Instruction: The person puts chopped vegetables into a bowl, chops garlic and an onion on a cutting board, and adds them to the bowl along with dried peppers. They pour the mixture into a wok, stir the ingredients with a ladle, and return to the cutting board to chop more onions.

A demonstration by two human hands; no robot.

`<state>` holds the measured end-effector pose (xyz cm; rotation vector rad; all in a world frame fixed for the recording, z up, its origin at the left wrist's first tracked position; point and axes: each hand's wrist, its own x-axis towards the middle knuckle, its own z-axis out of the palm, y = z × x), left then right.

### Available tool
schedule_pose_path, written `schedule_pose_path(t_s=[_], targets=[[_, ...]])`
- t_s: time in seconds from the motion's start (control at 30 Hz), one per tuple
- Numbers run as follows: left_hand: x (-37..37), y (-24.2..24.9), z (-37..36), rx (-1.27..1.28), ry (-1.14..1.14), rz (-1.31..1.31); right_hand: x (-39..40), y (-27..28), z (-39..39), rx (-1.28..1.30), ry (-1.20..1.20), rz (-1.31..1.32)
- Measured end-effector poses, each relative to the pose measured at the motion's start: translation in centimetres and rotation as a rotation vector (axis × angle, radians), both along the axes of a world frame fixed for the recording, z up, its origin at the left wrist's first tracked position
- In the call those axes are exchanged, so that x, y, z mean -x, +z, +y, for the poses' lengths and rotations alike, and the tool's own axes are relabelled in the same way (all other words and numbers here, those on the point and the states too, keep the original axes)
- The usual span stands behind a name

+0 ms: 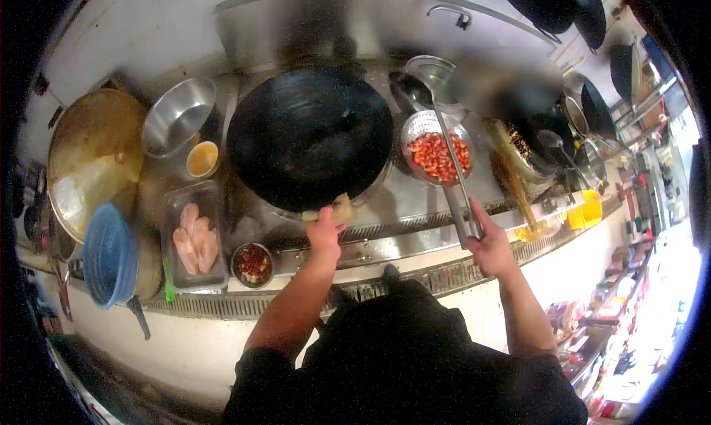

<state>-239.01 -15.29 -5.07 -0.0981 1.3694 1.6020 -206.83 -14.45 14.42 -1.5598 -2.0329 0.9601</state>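
Note:
A large black wok (311,140) sits on the steel range in front of me. My left hand (324,234) is closed on a folded tan cloth (341,208) at the wok's near rim. My right hand (494,246) is wrapped round the handle end of a long ladle (446,138), whose dark bowl rests up beside the wok's right side. Under the ladle's shaft, a perforated strainer (424,123) holds chopped red peppers (438,157). The strainer's flat handle (455,212) points toward me and ends close by my right fingers.
Left of the wok are a steel bowl (178,118), a small yellow-orange bowl (202,159), a tray of raw chicken pieces (196,240), a bowl of dried chillies (252,266) and a blue basin (109,256). Rightward are a blurred pan (507,81), a brush (511,177) and a yellow container (586,209).

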Motion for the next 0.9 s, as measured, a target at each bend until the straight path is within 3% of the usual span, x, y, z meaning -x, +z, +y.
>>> schedule_pose_path(t_s=[0.13,0.2,0.23,0.3,0.33,0.37,0.43,0.47,0.57,0.67,0.73,0.77,0.8,0.9], targets=[[0.1,0.1,-0.4,-0.008,0.006,0.011,-3.7,0.0,0.4,0.183,-0.123,-0.172],[0.1,-0.6,-0.9,-0.096,-0.003,0.031,-6.8,-4.3,1.2,-0.21,0.017,-0.19],[-0.1,-0.9,-1.1,-0.096,0.012,0.124,-8.1,-5.4,2.3,-0.215,0.009,-0.186],[0.5,-2.4,-1.3,-0.059,0.061,0.18,-10.9,-6.5,4.3,-0.274,0.132,0.082],[0.9,-3.3,-0.7,-0.018,0.09,0.147,-11.4,-3.7,4.7,0.188,-0.029,0.253],[0.1,-0.4,0.1,0.135,0.151,0.072,-12.0,-2.4,5.4,0.175,-0.065,0.263],[0.2,-0.4,-0.4,0.036,0.095,0.157,-13.9,-1.1,7.1,0.445,-0.219,0.589],[-0.5,0.9,0.1,0.079,0.205,0.132,-15.4,-1.3,8.4,0.441,-0.28,0.783],[0.4,-0.5,-0.1,0.109,0.227,0.174,-19.9,-0.1,13.1,0.341,-0.399,0.961],[2.1,-2.9,-1.2,-0.085,0.133,0.145,-25.6,-1.2,19.8,0.234,-0.513,0.958],[1.6,-1.5,-1.2,0.021,0.121,0.248,-29.0,-1.5,24.0,0.161,-0.631,0.716],[1.4,-1.0,-1.1,0.127,0.113,0.345,-31.1,-2.7,26.2,0.161,-0.633,0.719],[2.4,-1.8,-0.9,0.053,0.164,0.143,-33.2,-4.6,28.3,0.125,-0.625,0.61],[1.4,-0.3,-0.6,0.091,0.162,0.215,-36.2,-6.9,30.8,0.101,-0.612,0.467]])
